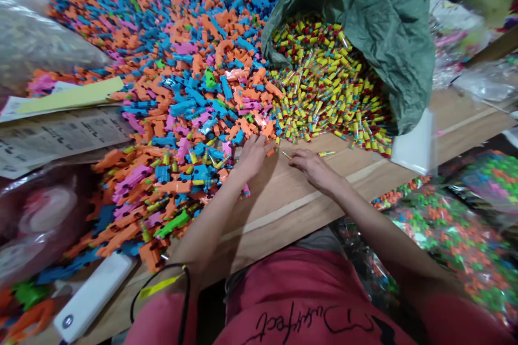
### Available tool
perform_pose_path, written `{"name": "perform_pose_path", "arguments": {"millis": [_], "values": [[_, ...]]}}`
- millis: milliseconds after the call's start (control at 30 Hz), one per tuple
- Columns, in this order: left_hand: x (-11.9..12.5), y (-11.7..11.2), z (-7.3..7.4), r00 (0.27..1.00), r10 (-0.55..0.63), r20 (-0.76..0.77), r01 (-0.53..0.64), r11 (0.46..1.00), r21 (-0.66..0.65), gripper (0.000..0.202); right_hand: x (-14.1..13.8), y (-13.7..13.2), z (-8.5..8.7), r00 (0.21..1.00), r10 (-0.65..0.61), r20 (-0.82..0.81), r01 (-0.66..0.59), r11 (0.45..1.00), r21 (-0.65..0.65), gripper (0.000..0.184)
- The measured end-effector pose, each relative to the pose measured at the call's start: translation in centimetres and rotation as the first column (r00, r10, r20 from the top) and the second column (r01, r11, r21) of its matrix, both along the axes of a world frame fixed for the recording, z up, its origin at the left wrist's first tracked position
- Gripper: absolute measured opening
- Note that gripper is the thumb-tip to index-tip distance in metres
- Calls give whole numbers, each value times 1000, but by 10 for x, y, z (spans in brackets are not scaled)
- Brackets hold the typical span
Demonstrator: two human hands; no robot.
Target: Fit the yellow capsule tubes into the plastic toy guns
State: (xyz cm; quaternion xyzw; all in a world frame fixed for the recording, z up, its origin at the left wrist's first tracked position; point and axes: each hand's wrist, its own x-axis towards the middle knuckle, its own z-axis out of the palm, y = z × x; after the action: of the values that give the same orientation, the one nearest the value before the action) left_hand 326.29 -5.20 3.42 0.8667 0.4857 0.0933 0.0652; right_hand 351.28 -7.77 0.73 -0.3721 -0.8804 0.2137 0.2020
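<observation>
My left hand (251, 157) is at the front edge of a big heap of small plastic toys (194, 97) in orange, blue, pink and green. Its fingers are bent, and a small orange toy piece (271, 151) shows at the thumb side, seemingly in their grip. Across a short gap, my right hand (313, 168) rests low over the wooden table. Its fingertips close on the end of a thin small tube (286, 154). Another tube with a yellow label (326, 153) lies just beyond its knuckles. Many similar tubes (319, 81) spill from a green cloth sack (388, 27).
Printed cartons with a yellow strip (73, 94) stand at left, near a clear plastic bag (36, 38). A white device (95, 296) lies at the table's front left. Bags of colourful pieces (441, 226) sit below the wooden table edge (279, 237) at right.
</observation>
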Motion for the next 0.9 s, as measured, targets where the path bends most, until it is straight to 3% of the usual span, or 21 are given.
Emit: {"name": "perform_pose_path", "arguments": {"millis": [100,200,333,433,600,733,900], "values": [[-1,-1,-5,997,21,-69,-21,1000,6,45,5,-9,3,999,24,29,-23,999,-46,27],[-3,-10,-5,998,57,-41,-57,998,14,26,3,-11,5,999,22,45,-18,998,-66,27],[-1,-28,-13,973,149,175,-139,988,-69,13,-10,-17,8,996,-83,20,84,996,-42,16],[2,-45,-20,899,208,385,-155,974,-164,20,-22,-26,10,975,-157,-159,132,979,-154,17],[9,-72,-10,794,137,592,-53,986,-157,19,-30,-39,9,874,-305,-378,169,920,-352,23],[11,-80,-1,775,116,621,-27,988,-151,18,-30,-42,13,867,-308,-390,152,912,-382,27],[8,-81,-1,797,49,602,14,995,-100,19,-31,-41,17,876,-277,-394,131,924,-359,25]]}}
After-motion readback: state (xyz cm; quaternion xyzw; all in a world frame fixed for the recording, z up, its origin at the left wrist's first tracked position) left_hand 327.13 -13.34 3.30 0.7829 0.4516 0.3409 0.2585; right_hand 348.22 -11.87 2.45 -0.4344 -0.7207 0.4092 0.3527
